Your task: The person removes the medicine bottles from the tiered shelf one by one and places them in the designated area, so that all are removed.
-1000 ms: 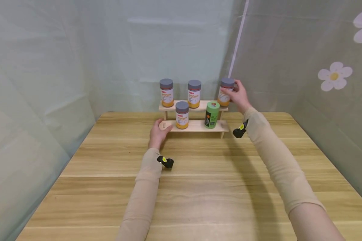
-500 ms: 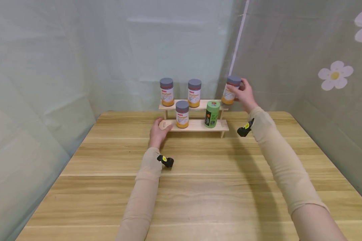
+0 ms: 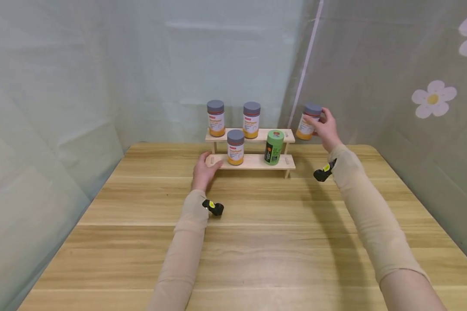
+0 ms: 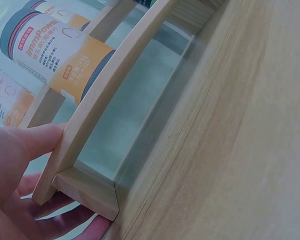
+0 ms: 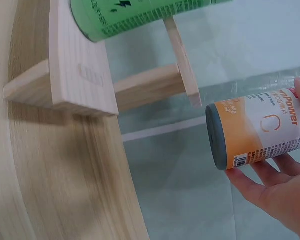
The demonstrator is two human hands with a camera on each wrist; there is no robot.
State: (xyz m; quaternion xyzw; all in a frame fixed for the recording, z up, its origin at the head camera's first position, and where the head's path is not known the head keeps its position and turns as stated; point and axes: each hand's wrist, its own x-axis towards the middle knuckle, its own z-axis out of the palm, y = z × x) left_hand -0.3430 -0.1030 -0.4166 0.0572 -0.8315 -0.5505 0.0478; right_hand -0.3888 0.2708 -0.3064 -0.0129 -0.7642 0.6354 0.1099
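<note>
My right hand (image 3: pixel 327 128) grips a supplement bottle (image 3: pixel 308 122) with a grey lid and a white-and-orange label. It holds the bottle in the air, slightly tilted, just right of the wooden two-step rack (image 3: pixel 253 162). In the right wrist view the fingers (image 5: pixel 270 185) curl around the bottle's side. My left hand (image 3: pixel 204 172) holds the left end of the lower step, its thumb on top and fingers around the end support (image 4: pixel 87 192). A matching bottle (image 3: pixel 235 147) and a green canister (image 3: pixel 274 147) stand on the lower step.
On the upper step stand two more matching bottles, one at the left end (image 3: pixel 216 119) and one in the middle (image 3: pixel 251 121). The rack sits near the back of the wooden table (image 3: pixel 257 242). A pale curtain (image 3: pixel 233 56) hangs close behind.
My right hand has lifted the bottle off the upper step's right end and carried it rightward, past the rack's edge. The left hand has stayed on the rack.
</note>
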